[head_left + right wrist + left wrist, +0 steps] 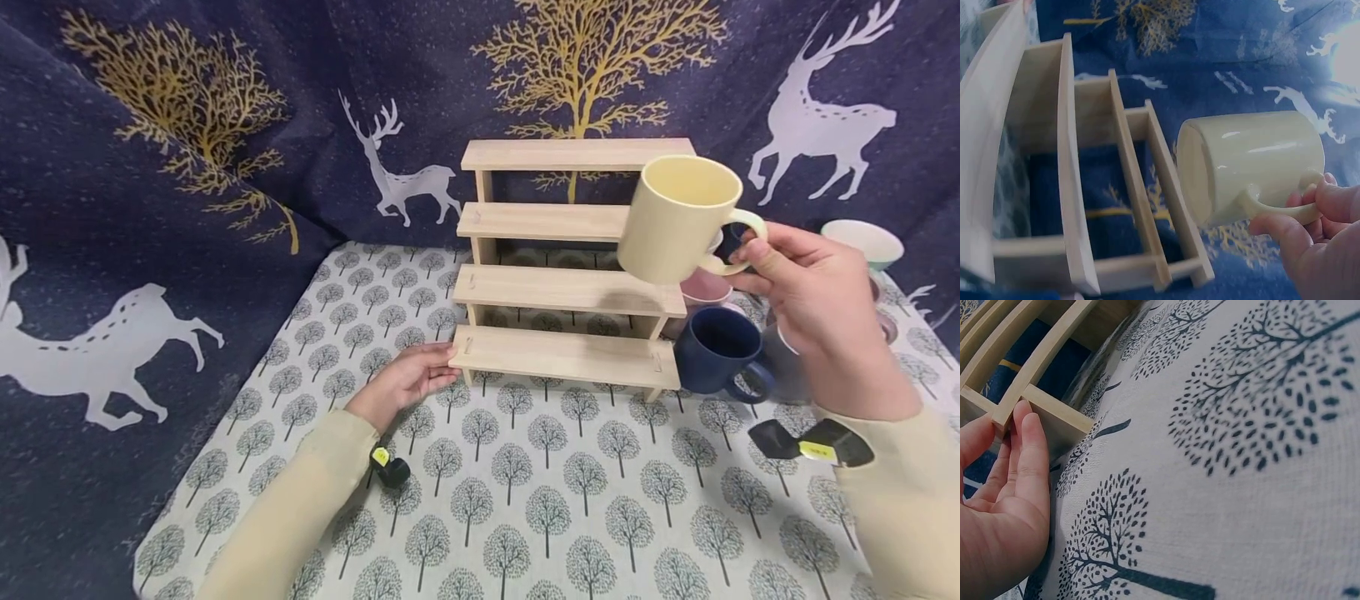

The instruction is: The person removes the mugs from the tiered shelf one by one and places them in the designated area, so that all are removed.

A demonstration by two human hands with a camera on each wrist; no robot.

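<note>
A pale yellow mug (671, 221) hangs in the air before the right end of a stepped wooden shelf (562, 287). My right hand (817, 300) pinches its handle between thumb and fingers, and the mug stays upright. In the right wrist view the mug (1260, 165) shows its base and handle beside the shelf's boards (1072, 162). At the other end, my left hand (412, 379) grips the left corner of the lowest board. The left wrist view shows thumb and fingers (1032, 450) pinching that board's end (1010, 409).
Right of the shelf stands a dark blue mug (720, 350). Behind it are a pink bowl (705, 287) and more dishes, partly hidden by my right hand. A white-rimmed bowl (862, 242) sits at the far right. A tree-patterned cloth (510, 500) covers the table; a dark blue curtain (300, 50) hangs behind.
</note>
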